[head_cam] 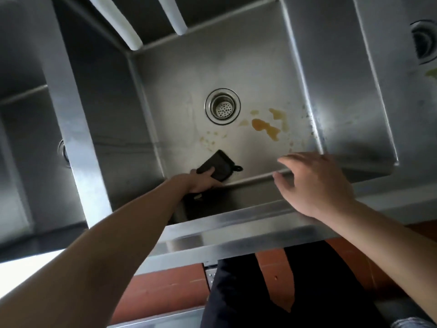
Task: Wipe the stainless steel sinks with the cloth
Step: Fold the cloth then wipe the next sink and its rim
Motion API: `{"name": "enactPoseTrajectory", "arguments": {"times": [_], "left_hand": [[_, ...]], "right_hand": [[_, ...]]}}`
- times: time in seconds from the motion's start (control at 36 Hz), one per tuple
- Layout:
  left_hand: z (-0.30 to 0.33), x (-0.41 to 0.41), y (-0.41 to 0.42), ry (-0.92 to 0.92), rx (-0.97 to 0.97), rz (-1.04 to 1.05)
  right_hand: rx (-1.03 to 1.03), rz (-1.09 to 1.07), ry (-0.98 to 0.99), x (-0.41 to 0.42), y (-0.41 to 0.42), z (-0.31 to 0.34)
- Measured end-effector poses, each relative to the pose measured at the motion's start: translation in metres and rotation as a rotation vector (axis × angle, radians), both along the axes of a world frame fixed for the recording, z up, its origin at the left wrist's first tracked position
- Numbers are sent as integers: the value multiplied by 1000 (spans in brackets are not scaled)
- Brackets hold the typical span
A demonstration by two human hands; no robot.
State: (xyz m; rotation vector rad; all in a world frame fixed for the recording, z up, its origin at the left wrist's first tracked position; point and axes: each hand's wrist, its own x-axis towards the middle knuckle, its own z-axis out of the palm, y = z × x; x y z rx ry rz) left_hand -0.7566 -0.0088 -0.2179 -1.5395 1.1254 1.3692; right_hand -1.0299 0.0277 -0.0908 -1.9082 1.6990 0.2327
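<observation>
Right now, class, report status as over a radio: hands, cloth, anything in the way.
Left hand grips dark cloth on sink floor. Right hand open, hovering over front rim. Orange stains unwiped right of drain. Path clear.

A single view is given, taken from a head-worn wide-angle camera that is aimed steeply down into the middle sink (236,74) from close above its front rim. Parts of the neighbouring basins are caught at both edges, and the floor (160,290) is seen at the bottom.
</observation>
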Motion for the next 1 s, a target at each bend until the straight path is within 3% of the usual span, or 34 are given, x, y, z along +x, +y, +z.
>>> {"name": "enactPoseTrajectory", "arguments": {"times": [0.08,0.19,0.44,0.61,0.72,0.81,0.92,1.0], "left_hand": [[13,-52,-5,92,52,-66],[3,-79,-7,65,46,-212],[-3,5,-10,8,-44,-524],[4,65,11,-134,-43,-511],[5,51,20,-40,-265,-525],[3,40,21,129,-475,-537],[-10,46,13,202,-511,-754],[-21,54,10,255,-585,-800]], "right_hand": [[48,-13,-15,0,-1,-3],[92,3,-43,-2,-4,-5],[93,-59,4,3,-3,-3],[-79,-95,65,7,3,2],[-153,-118,64,7,5,-1],[-195,-157,52,9,8,-1],[-192,-169,45,9,8,0],[-240,-173,23,12,8,2]]}}
